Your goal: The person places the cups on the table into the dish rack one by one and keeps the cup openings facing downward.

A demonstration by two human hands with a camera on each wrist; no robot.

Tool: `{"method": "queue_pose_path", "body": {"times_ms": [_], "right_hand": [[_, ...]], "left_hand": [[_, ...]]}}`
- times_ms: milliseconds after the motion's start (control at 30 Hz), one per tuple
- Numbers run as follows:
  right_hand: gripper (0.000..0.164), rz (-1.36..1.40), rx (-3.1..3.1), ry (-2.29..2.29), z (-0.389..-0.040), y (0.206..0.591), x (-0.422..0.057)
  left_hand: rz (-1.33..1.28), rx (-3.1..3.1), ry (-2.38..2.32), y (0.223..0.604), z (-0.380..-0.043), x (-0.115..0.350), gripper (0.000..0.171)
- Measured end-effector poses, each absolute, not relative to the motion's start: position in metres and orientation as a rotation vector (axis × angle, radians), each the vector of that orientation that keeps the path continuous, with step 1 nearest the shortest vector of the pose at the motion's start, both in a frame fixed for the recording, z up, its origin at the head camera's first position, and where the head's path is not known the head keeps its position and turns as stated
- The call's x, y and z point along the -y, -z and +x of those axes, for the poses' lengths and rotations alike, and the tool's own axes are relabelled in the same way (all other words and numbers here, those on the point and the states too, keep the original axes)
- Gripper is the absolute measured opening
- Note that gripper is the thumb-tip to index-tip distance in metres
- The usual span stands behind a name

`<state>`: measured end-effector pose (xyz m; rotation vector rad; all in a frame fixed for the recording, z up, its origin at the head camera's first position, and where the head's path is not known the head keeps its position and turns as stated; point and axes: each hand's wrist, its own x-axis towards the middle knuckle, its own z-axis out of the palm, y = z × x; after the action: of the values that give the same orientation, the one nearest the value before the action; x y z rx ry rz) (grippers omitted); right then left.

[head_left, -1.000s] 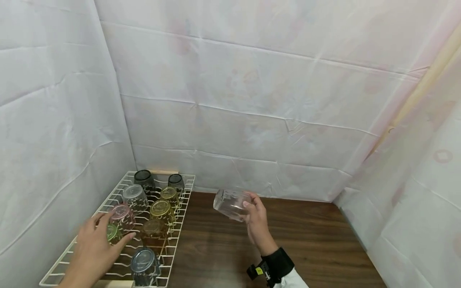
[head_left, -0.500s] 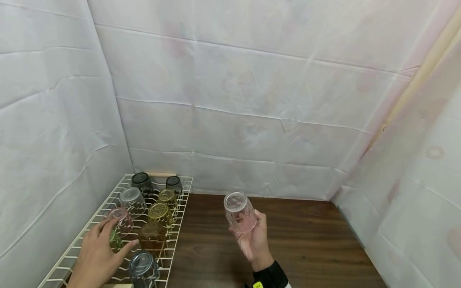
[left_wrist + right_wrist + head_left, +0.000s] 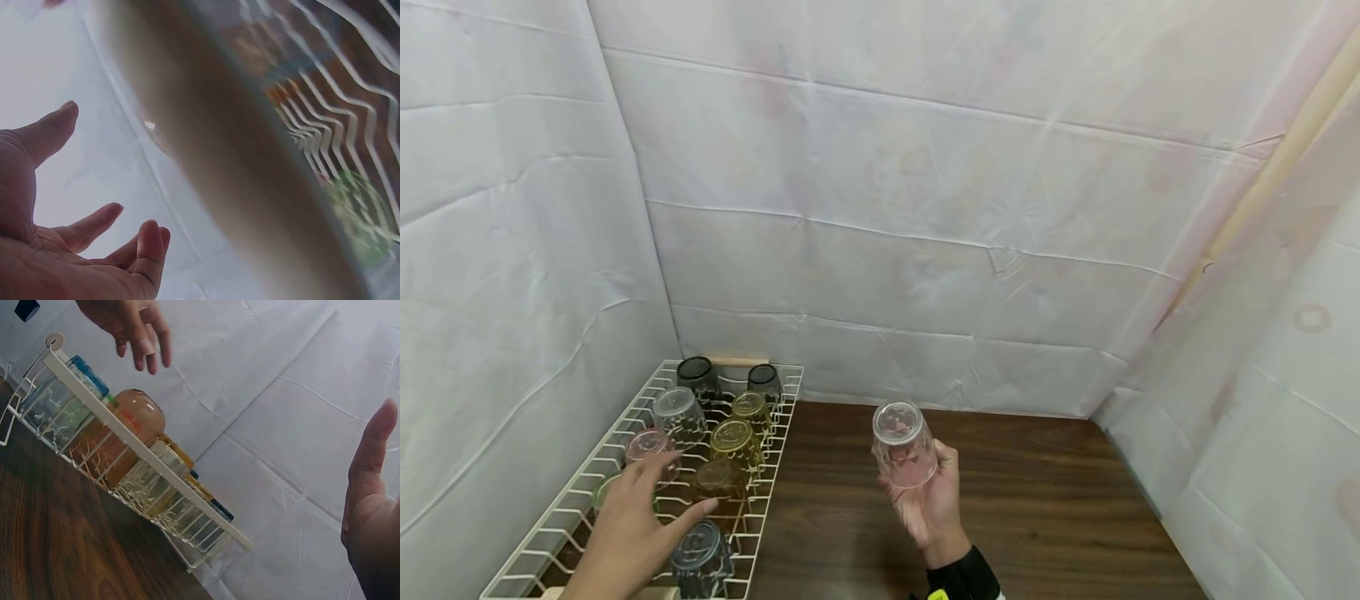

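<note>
My right hand point(image 3: 928, 500) grips a clear drinking glass point(image 3: 901, 446) above the table, its base up and its mouth down toward the palm. Over the near part of a white wire rack point(image 3: 772, 492), my left hand point(image 3: 628, 525) hovers with fingers spread and nothing held. Around that hand, upside-down glasses stand on the rack: a green glass point(image 3: 601, 490) partly covered by it, a pink glass point(image 3: 643, 444) at its fingertips, a brown glass point(image 3: 718, 479) beyond its thumb and a blue glass point(image 3: 700, 557) beside the thumb. The left wrist view shows the palm and loosely bent fingers.
Farther back on the rack stand a clear glass point(image 3: 676, 407), a yellow glass point(image 3: 735, 442), a smaller yellow glass point(image 3: 751, 408) and two dark glasses, one a dark grey glass point(image 3: 697, 377). A dark wooden table point(image 3: 1045, 500) lies right of the rack. White sheets point(image 3: 880, 275) enclose the space.
My right hand has turned the clear glass from lying sideways to base up. My left hand has shifted right, toward the brown and blue glasses.
</note>
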<state>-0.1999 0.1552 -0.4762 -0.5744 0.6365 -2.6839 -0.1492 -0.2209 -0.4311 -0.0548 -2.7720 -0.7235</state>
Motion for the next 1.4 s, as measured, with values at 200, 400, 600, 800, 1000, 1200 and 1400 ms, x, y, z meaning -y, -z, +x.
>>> {"method": "queue_pose_path", "body": {"times_ms": [200,400,600,800,1000,1200,1400], "right_hand": [[0.058,-0.553,-0.624,2.681,-0.199,0.477,-0.154],[0.060,-0.586,-0.632,2.673,-0.197,0.478,-0.154],[0.049,-0.569,-0.649,2.672,-0.198,0.477,-0.155],[0.051,-0.633,-0.594,2.658,-0.195,0.475,-0.154],[0.046,-0.621,-0.631,2.662,-0.190,0.470,-0.148],[0.048,-0.589,-0.673,2.670,-0.186,0.468,-0.144],[0.045,-0.543,-0.690,2.669,-0.182,0.469,-0.139]], "left_hand": [[-0.206,2.688,0.793,0.420,-0.144,0.187,0.086],[-0.373,2.658,0.898,0.407,-0.139,0.148,0.081],[-0.523,2.565,1.004,0.402,-0.139,0.101,0.080],[-0.573,2.539,1.178,0.397,-0.139,0.056,0.089],[-0.599,2.455,1.352,0.390,-0.143,0.025,0.093],[-0.605,2.368,1.457,0.387,-0.149,0.011,0.092],[-0.550,2.332,1.456,0.390,-0.150,0.007,0.083]]}}
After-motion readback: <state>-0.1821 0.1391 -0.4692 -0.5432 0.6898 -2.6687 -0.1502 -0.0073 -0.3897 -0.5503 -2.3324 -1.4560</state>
